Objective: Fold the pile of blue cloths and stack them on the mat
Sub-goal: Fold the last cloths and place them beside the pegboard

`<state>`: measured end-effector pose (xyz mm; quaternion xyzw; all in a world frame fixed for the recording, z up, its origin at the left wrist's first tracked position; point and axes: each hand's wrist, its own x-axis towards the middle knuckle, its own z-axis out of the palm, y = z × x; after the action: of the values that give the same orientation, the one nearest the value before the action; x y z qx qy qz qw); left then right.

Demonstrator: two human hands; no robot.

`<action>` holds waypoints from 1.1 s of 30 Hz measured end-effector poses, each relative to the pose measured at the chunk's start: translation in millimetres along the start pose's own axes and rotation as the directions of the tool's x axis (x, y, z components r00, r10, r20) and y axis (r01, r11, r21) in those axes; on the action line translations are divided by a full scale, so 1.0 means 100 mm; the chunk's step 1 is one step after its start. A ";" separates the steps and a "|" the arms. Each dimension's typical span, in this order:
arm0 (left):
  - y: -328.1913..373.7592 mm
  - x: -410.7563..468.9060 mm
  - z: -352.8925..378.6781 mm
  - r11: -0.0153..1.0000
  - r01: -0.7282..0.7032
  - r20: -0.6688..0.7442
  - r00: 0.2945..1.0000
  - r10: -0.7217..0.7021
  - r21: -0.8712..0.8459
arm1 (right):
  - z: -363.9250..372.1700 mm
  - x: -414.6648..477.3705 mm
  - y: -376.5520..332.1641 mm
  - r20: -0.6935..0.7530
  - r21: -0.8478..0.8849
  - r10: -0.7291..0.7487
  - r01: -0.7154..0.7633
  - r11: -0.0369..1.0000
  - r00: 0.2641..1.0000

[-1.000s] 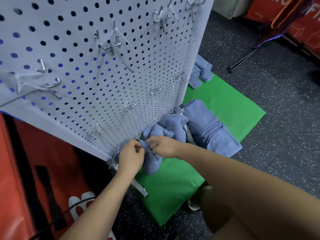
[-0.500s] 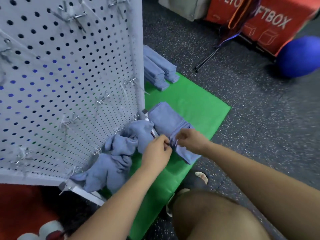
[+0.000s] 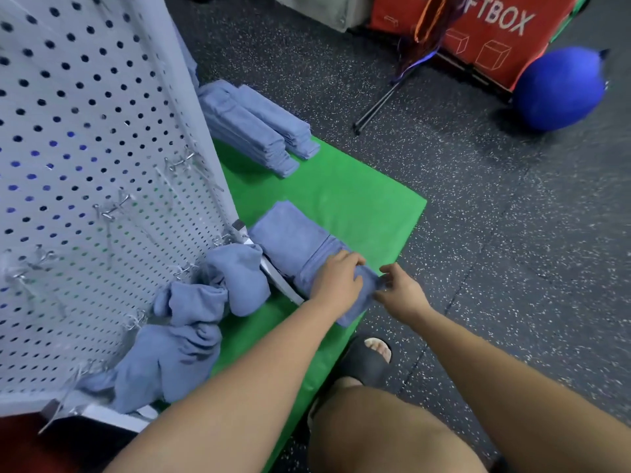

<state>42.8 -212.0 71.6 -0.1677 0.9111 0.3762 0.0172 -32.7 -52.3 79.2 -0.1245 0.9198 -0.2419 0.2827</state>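
Blue towel [image 3: 290,240] under left hand [image 3: 336,279], right hand [image 3: 401,295] pinching

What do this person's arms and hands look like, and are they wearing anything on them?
The left forearm and right forearm are bare as far as the view shows, with no sleeves. The left hand and right hand wear no gloves, and I see no watch, bracelet or ring. Lower down, a bare knee shows, and one foot wears a dark open-toed slide sandal.

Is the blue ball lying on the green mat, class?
No, the blue ball lies on the dark speckled floor, well apart from the green mat.
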 end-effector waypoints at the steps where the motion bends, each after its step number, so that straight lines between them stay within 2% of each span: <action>1: 0.01 0.05 0.02 0.999 -0.023 0.003 1.000 0.023 0.023 | 0.02 0.02 0.02 -0.004 0.016 0.011 -0.011 1.000 1.000; 5: 0.00 0.13 0.07 0.972 -0.151 0.131 0.983 0.128 0.179 | 0.04 0.09 0.08 0.037 -0.048 0.034 -0.032 0.998 0.999; 9: -0.03 0.17 0.02 0.894 -0.305 0.248 0.941 0.231 0.327 | 0.02 0.12 0.04 0.068 -0.116 -0.003 0.011 0.993 0.998; 13: 0.03 0.21 -0.14 0.856 -0.364 0.238 0.927 0.291 0.368 | -0.06 0.04 -0.09 0.011 -0.159 -0.167 0.166 0.973 0.986; 18: 0.12 0.12 -0.58 0.906 -0.326 0.127 0.945 0.302 0.272 | -0.31 -0.23 -0.35 -0.069 -0.019 -0.340 0.340 0.940 0.938; 22: 0.20 -0.21 -1.08 0.927 -0.333 0.087 0.943 0.322 0.173 | -0.50 -0.54 -0.70 -0.098 -0.014 -0.572 0.573 0.819 0.814; 28: 0.04 -0.86 -1.75 0.962 -0.274 0.073 0.959 0.274 -0.016 | -0.67 -0.81 -1.16 0.205 -0.161 -0.681 0.710 0.685 0.703; 31: -0.06 -1.15 -2.07 0.967 -0.252 0.056 0.966 0.254 -0.038 | -0.63 -0.94 -1.37 0.253 -0.183 -0.744 0.785 0.591 0.619; 33: -0.13 -1.35 -2.23 0.974 -0.195 0.101 0.973 0.207 -0.116 | -0.56 -1.03 -1.53 0.269 -0.188 -0.769 0.815 0.548 0.579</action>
<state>195.1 -335.8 243.6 -0.0537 0.8999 0.4322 0.0215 32.6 -124.5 245.9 -0.5853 0.7635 -0.1943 0.1914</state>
